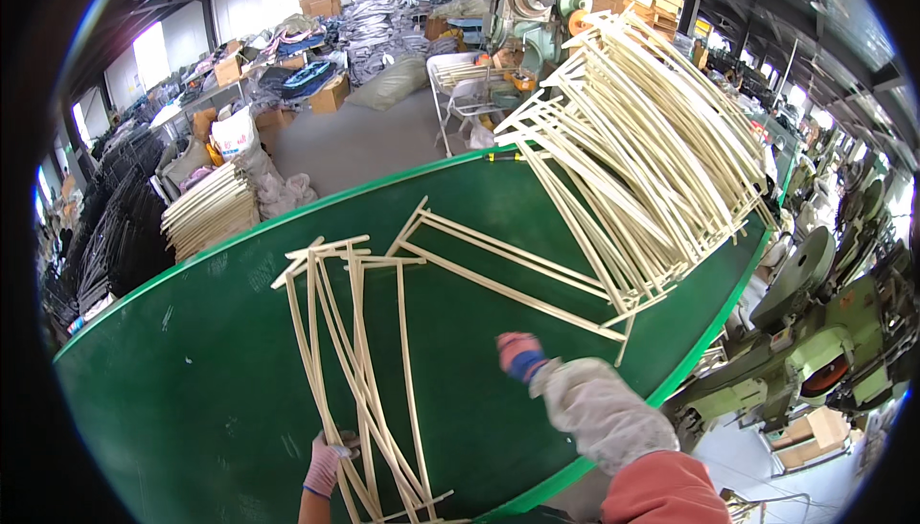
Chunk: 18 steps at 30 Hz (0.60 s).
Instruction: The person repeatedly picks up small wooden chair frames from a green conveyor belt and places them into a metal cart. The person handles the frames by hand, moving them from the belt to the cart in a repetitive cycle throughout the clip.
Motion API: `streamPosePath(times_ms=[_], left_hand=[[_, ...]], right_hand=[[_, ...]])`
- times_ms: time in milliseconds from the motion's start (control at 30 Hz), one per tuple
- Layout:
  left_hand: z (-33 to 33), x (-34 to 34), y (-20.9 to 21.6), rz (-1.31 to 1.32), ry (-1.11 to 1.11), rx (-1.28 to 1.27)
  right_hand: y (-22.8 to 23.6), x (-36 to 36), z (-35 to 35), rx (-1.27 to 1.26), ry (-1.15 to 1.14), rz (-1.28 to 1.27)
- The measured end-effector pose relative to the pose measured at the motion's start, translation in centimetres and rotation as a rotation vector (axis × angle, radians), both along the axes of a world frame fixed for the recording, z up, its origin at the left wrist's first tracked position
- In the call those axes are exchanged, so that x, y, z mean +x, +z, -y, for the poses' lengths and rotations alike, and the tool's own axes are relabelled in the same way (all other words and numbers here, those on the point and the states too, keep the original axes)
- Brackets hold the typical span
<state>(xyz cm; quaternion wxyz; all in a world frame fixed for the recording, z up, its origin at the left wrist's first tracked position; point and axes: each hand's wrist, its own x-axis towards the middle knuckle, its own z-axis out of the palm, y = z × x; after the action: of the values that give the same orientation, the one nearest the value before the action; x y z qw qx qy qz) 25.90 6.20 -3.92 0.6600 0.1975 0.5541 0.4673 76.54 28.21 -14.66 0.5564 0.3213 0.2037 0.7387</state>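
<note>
Left hand (327,464) closed round leg among wooden frames (357,294), by worktop's (230,361) near edge. Right hand (520,355) above worktop, blurred; cannot tell whether spread or pressed together. Loose frame (512,291) slants mid-worktop, right end beside pile (661,141) along far edge, toward right end.

Left hand (326,464) partly hidden by wooden frames (358,313); right hand (518,353) blurred, grip unclear; left forearm (314,508) cut by lower edge.
</note>
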Motion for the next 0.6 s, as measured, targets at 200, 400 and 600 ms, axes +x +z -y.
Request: streamPosePath(times_ms=[200, 400, 600], left_hand=[[0.3, -0.3, -0.8, -0.222, 0.004, 0.025], [-0.1, -0.9, -1.5, -0.287, -0.032, 0.075], [0.2, -0.2, -0.9, -0.397, -0.009, 0.103]], right_hand=[[2.5, -0.1, 2.9, 0.149, 0.576, -1.500], [2.2, -2.6, 10.1, -0.408, 0.251, -1.105], [-0.8, -15.6, 19.7, -0.082, 0.015, 1.141]])
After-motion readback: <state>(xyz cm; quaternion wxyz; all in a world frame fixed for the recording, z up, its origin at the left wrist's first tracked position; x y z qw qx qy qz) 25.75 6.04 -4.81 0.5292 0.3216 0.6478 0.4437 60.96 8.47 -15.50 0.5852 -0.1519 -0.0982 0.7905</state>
